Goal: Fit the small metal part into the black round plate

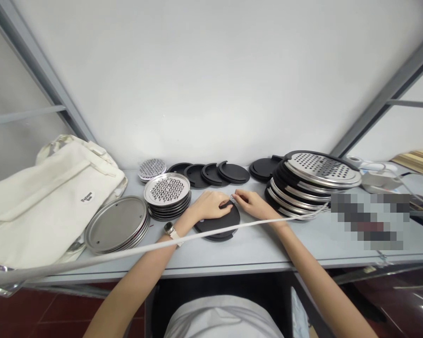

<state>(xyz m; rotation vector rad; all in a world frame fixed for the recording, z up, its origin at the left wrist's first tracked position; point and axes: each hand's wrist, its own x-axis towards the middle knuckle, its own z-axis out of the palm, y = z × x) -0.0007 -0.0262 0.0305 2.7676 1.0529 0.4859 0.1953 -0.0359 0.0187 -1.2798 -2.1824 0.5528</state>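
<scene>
My left hand [211, 205] lies over a black round disc [223, 227] on the table, its fingers curled onto the disc's upper part. Just right of it, my right hand [251, 203] is closed in a pinch, with a small shiny bit at the fingertips that is too small to name. Left of my hands stands a stack of round metal grater plates [167, 189] with black discs under it. To the right rises a taller stack of large grater plates [320, 168] in black holders. Several loose black discs [234, 173] lie behind my hands.
A stack of plain metal discs [118, 223] sits at left, beside a cream canvas bag [49, 202]. A small grater plate [152, 169] lies further back. A white cord [211, 232] crosses in front of my forearms. Grey posts [387, 89] flank the table [261, 251].
</scene>
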